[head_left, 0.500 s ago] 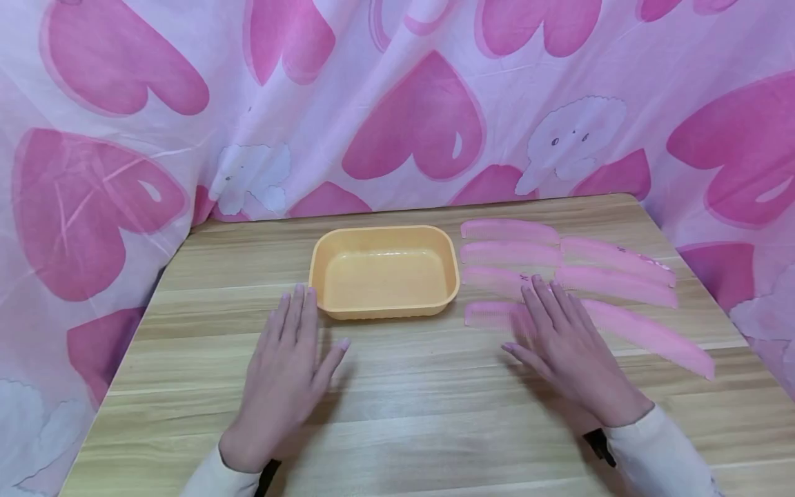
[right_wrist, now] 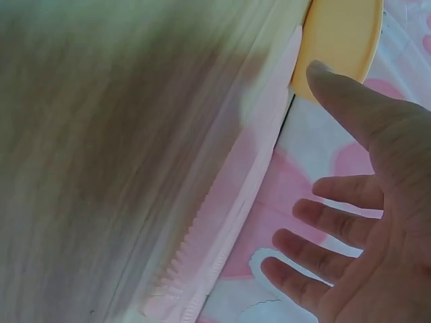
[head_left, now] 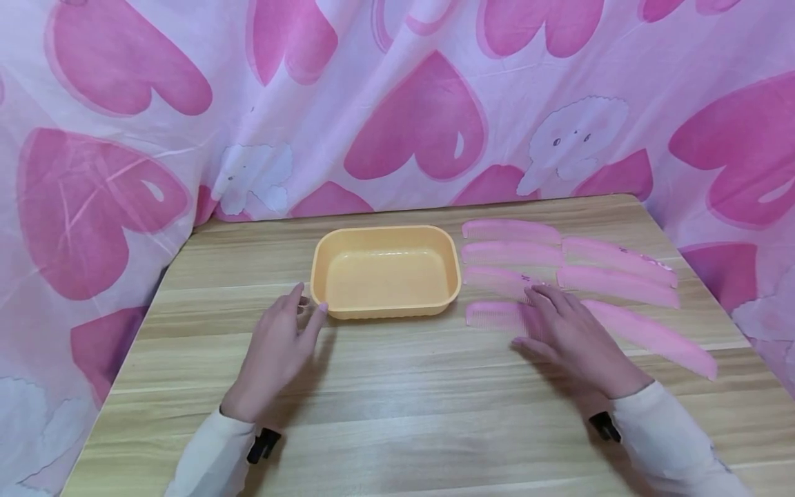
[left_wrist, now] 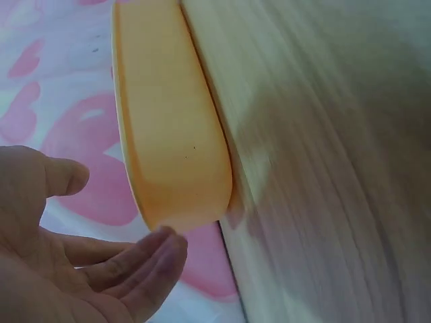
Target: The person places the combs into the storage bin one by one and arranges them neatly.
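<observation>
A yellow-orange plastic container [head_left: 391,313], rectangular with rounded corners, sits on the wooden table. My left hand [head_left: 273,359] is at its front left corner, fingers loosely bent and holding nothing; in the left wrist view the fingertips come close to the container's wall [left_wrist: 168,121]. Several pink combs lie flat in two columns to the right of the container. Over the front combs hovers my right hand [head_left: 580,345], empty, partly covering one comb [head_left: 497,315] in the left column. Its thumb and slightly bent fingers are spread in the right wrist view, beside a comb [right_wrist: 249,155].
In the right column lie more combs, among them a long one [head_left: 652,338] slanting toward the right edge. A pink heart-patterned cloth [head_left: 410,124] hangs behind the wooden table [head_left: 397,414] and along its sides.
Both hands had straighter, flatter fingers before; now the fingers bend and the wrists stand higher. The left hand has turned its thumb toward the container's corner. Container and combs have stayed in place.
</observation>
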`<act>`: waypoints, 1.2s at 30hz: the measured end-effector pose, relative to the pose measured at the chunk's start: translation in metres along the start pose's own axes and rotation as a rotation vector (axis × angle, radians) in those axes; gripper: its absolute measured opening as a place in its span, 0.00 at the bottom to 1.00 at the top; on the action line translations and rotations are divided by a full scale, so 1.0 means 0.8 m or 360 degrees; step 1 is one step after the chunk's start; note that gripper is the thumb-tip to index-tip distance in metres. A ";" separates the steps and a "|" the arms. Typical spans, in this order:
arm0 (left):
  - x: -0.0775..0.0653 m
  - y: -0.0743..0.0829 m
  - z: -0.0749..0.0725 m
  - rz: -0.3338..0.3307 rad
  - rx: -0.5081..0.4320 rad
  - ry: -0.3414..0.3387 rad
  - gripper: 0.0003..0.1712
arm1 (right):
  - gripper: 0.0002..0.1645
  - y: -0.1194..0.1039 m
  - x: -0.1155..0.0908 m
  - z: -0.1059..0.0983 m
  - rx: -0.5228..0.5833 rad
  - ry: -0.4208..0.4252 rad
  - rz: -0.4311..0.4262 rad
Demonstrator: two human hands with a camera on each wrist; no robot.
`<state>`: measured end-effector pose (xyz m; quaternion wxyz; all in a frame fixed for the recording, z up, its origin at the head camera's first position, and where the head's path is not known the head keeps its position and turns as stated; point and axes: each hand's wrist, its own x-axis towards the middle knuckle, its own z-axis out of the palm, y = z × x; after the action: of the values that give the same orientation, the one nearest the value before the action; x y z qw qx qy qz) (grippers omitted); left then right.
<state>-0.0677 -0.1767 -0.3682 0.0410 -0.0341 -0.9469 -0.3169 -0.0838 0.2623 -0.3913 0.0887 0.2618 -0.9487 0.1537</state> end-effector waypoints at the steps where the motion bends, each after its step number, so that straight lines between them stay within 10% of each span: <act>1: 0.004 -0.001 0.000 -0.0024 -0.0035 -0.0014 0.40 | 0.49 0.001 0.001 0.000 0.0017 -0.0024 0.0022; 18: 0.041 -0.021 0.009 -0.0242 -0.0647 -0.0089 0.29 | 0.33 0.021 0.008 -0.003 0.0136 -0.0335 0.0155; 36: 0.051 -0.024 0.010 -0.0354 -0.0917 -0.0168 0.28 | 0.29 0.045 0.016 -0.014 0.0334 -0.0516 0.0017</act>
<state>-0.1104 -0.1853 -0.3820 -0.0546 0.0429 -0.8169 -0.5726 -0.1122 0.2897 -0.3863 -0.0940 0.2860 -0.9306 0.2081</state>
